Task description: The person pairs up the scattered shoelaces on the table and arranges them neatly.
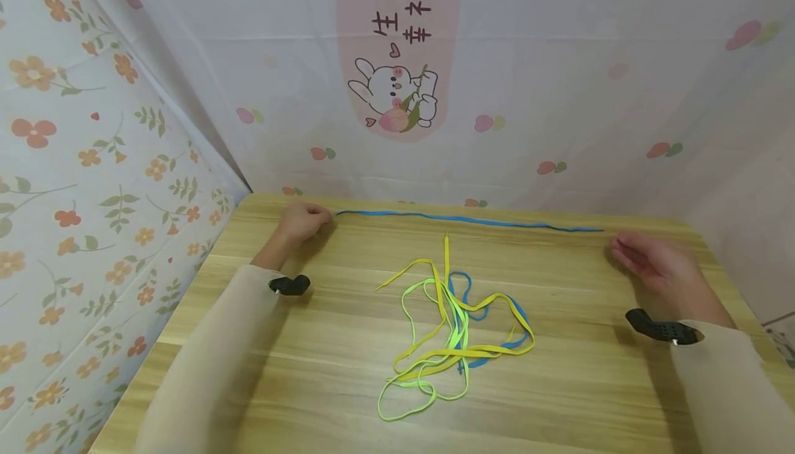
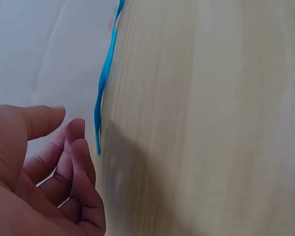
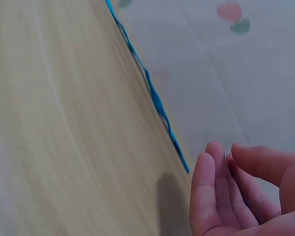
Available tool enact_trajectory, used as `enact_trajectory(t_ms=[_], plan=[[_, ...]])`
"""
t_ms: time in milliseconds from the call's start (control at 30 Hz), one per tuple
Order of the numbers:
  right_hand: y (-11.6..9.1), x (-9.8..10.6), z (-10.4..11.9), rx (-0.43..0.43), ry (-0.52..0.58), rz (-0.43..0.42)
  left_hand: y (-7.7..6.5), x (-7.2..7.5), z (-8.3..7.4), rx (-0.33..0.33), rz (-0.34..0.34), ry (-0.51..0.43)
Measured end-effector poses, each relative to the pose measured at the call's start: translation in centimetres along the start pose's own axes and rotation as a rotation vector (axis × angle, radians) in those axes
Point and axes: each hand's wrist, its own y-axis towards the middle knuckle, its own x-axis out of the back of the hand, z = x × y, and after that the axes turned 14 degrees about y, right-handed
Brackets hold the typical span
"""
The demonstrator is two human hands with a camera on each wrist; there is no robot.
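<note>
A blue shoelace [image 1: 466, 219] lies stretched nearly straight across the back of the table. My left hand [image 1: 302, 223] is beside its left end; in the left wrist view the lace's tip [image 2: 98, 147] lies free of the loosely bent fingers [image 2: 83, 162], with a gap between thumb and fingertips. At the other end, my right hand [image 1: 655, 264] hovers just past the lace's tip, its fingers [image 3: 204, 191] relaxed and holding nothing. Nearer the front, a loose tangle has yellow laces [image 1: 522, 330], a bright green lace [image 1: 406, 412] and another blue lace [image 1: 462, 274].
The wooden table [image 1: 310, 385] meets a printed white cloth [image 1: 559, 95] right behind the stretched lace. A flowered cloth [image 1: 93, 199] hangs along the left side. Each wrist wears a black camera mount, such as the left one [image 1: 289, 285].
</note>
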Motion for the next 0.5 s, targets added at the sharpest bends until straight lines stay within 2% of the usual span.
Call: enact_trajectory(t_ms=[67, 167, 400, 500], plan=[[-0.3, -0.2, -0.4, 0.005, -0.012, 0.046, -1.0, -0.1, -0.5, -0.069, 0.006, 0.028], [-1.2, -0.6, -1.0, 0.015, -0.066, 0.121, -2.5, -0.6, -1.3, -0.140, 0.027, 0.013], [-3.6, -2.0, -3.2, 0.028, -0.146, 0.318, -5.7, -1.8, -3.5, -0.257, 0.192, -0.130], [-4.6, -3.0, -4.6, 0.029, -0.190, 0.349, -7.0, -2.6, -4.6, -0.319, 0.238, -0.151]])
